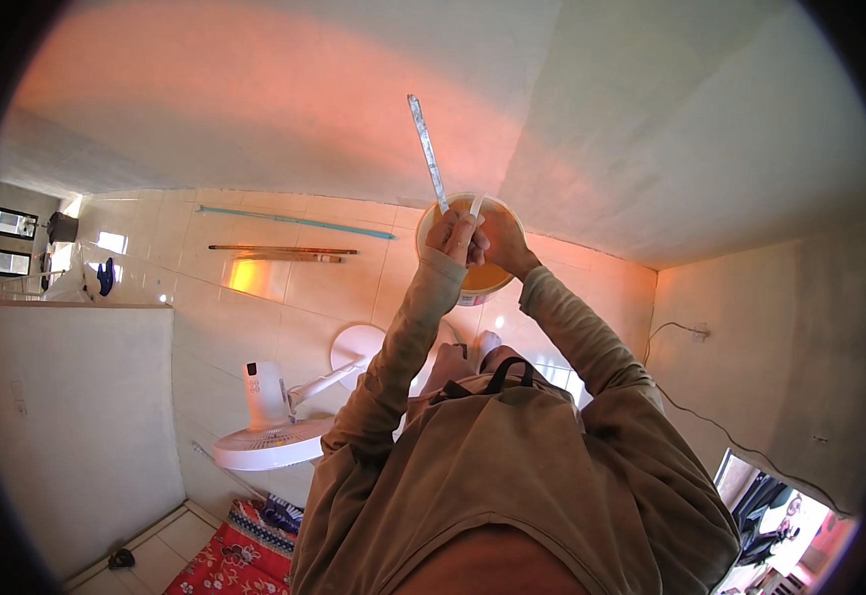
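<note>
The long, flat, mottled grey-white strip (425, 147) slanted up from over the round, pale-rimmed bucket with a yellowish inside (489, 280), its lower end clenched in the left hand (447, 236); the right hand (504, 244) curled alongside — its grip I couldn't tell; a short whitish flat piece (476, 205) rose between; a firm, low hold above the opening seemed best; glossy tiled floor (299, 296) met the matte wall (591, 119).

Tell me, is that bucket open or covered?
The bucket is open: no lid covers it, and its yellowish inside shows near the left hand and right hand.
</note>
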`<state>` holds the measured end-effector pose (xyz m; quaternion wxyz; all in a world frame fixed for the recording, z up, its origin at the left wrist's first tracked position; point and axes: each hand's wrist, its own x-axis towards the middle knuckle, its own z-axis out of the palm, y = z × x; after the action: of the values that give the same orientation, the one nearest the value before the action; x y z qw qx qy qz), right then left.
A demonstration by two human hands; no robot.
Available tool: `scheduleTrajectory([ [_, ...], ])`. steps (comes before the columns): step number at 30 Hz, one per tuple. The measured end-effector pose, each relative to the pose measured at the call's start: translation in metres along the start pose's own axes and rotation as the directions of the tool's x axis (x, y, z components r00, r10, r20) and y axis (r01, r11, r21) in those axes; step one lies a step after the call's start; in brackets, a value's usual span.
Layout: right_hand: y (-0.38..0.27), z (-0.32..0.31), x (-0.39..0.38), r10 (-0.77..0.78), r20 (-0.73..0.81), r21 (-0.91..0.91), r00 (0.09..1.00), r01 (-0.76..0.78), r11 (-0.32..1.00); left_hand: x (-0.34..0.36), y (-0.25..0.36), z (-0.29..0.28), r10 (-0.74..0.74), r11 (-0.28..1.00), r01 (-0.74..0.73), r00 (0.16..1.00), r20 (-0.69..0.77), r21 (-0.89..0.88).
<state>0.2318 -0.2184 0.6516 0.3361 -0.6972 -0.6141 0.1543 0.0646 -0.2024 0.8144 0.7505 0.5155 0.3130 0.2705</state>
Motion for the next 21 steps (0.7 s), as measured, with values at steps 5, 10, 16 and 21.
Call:
scheduleTrajectory([
  [5,-0.029,-0.031,-0.001,0.161,0.048,-0.062,0.986,-0.158,0.985,0.004,0.001,-0.004,-0.002,1.0,0.002,1.0,-0.011,-0.021],
  [10,-0.078,-0.071,0.002,0.269,-0.052,-0.075,0.962,-0.273,0.959,0.009,-0.003,-0.008,-0.013,1.0,0.013,1.0,-0.029,-0.025],
  [16,-0.026,-0.034,0.001,0.016,0.039,-0.089,0.999,-0.013,0.996,0.02,0.0,-0.005,0.034,0.999,-0.034,0.999,-0.038,-0.015],
  [21,-0.051,-0.087,-0.022,0.391,0.083,0.473,0.916,-0.382,0.794,0.02,-0.005,-0.015,-0.033,0.999,0.028,0.994,-0.103,-0.047],
])
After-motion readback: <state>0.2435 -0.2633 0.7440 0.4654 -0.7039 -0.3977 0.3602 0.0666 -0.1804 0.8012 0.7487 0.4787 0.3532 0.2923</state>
